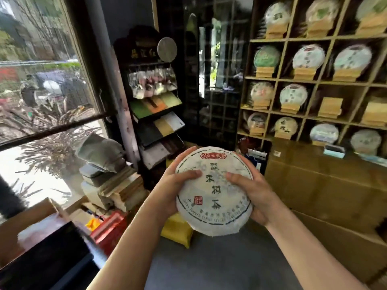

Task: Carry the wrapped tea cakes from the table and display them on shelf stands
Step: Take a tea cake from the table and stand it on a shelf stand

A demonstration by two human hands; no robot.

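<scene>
Wooden shelf (280, 80) is filling upper right w/ cubbies; wrapped tea cakes (307, 57) are standing on wooden stands (302, 74), two stands (330, 107) are sitting bare at mid-right.

tea shop | wall shelf (282, 80) of tea cakes (308, 57) on stands (330, 107)

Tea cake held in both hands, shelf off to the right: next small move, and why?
Probably carry the tea cake, held by left hand and right hand, right toward the empty stand: the neighbouring stands already hold cakes.
</scene>
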